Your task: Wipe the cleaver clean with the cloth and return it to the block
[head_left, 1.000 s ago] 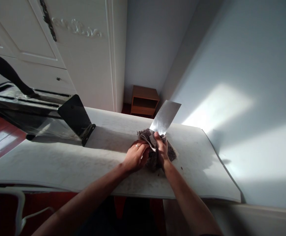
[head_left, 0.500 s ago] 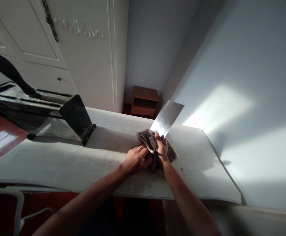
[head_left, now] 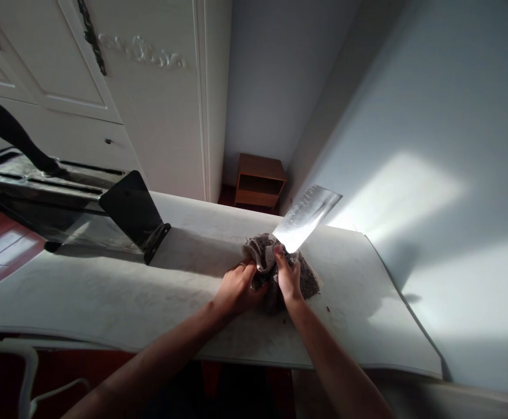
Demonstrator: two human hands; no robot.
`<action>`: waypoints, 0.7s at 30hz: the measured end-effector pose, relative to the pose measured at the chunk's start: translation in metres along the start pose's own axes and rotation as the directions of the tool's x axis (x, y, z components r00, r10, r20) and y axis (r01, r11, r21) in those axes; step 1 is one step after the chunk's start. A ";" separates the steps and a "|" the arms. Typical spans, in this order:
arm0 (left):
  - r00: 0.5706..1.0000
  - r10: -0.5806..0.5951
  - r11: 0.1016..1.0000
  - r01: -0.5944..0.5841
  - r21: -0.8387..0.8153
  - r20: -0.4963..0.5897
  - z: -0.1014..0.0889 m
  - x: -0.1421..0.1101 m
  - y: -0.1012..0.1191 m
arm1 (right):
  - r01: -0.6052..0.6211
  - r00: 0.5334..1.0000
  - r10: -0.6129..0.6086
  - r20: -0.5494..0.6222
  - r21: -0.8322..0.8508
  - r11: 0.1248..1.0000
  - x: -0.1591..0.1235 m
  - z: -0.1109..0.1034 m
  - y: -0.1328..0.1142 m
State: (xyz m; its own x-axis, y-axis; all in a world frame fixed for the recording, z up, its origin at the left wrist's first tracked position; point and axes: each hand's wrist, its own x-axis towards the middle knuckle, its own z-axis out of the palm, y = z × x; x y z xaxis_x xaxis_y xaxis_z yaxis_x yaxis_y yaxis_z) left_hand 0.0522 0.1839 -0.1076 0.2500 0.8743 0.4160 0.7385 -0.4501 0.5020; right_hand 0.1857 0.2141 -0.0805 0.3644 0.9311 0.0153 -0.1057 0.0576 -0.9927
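A brown-grey towel [head_left: 309, 276] is bunched around the near end of a cleaver, whose shiny broad blade [head_left: 308, 216] sticks out up and to the right. The cleaver's handle is hidden. My left hand [head_left: 238, 288] closes on the towel from the left, a ring on one finger. From the right, my right hand [head_left: 289, 276] grips the towel just below the blade, thumb lying on top. Both hands are low over the white table [head_left: 201, 244].
A black knife block [head_left: 125, 209] stands on the table's left, a black handle [head_left: 9, 125] rising from it. A wall [head_left: 476, 262] borders the right end. White cupboards [head_left: 162, 128] and a small brown cabinet [head_left: 260, 174] stand beyond. Small dark crumbs [head_left: 327, 309] lie right of the towel.
The blade has tipped further right and lower, its face catching light differently. My hands and the towel shifted only slightly. The view has moved a little.
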 end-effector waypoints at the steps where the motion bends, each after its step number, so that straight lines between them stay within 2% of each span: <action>1: 1.000 0.006 1.000 -0.006 -0.003 -0.011 0.001 0.000 0.000 | 0.002 1.000 -0.002 0.000 -0.008 1.000 -0.001 0.000 -0.001; 7: 0.999 0.008 1.000 -0.008 0.004 -0.032 0.000 0.000 0.003 | 0.072 0.995 -0.069 0.072 -0.031 0.997 -0.001 0.001 -0.001; 11: 0.997 0.006 0.998 -0.011 0.062 0.073 -0.004 0.001 0.001 | 0.151 0.985 -0.144 0.096 -0.065 0.986 -0.003 0.001 0.007; 15: 0.976 -0.057 0.994 0.037 0.101 0.209 -0.010 0.004 0.002 | 0.230 0.955 -0.208 0.210 -0.086 0.969 -0.007 0.000 0.012; 18: 0.961 -0.088 0.995 0.074 0.063 0.262 -0.015 0.006 0.004 | 0.223 0.942 -0.193 0.274 -0.084 0.971 -0.007 -0.003 0.013; 21: 0.955 -0.128 0.992 0.129 0.012 0.268 -0.017 0.007 0.006 | 0.170 0.947 -0.147 0.285 -0.056 0.984 -0.003 -0.004 0.010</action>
State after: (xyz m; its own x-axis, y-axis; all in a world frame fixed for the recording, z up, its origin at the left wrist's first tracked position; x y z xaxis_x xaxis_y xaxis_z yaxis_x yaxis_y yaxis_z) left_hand 0.0479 0.1843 -0.0882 0.3123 0.9411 0.1296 0.7722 -0.3309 0.5424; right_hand 0.1877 0.2105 -0.0911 0.0966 0.9761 0.1948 0.0094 0.1948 -0.9808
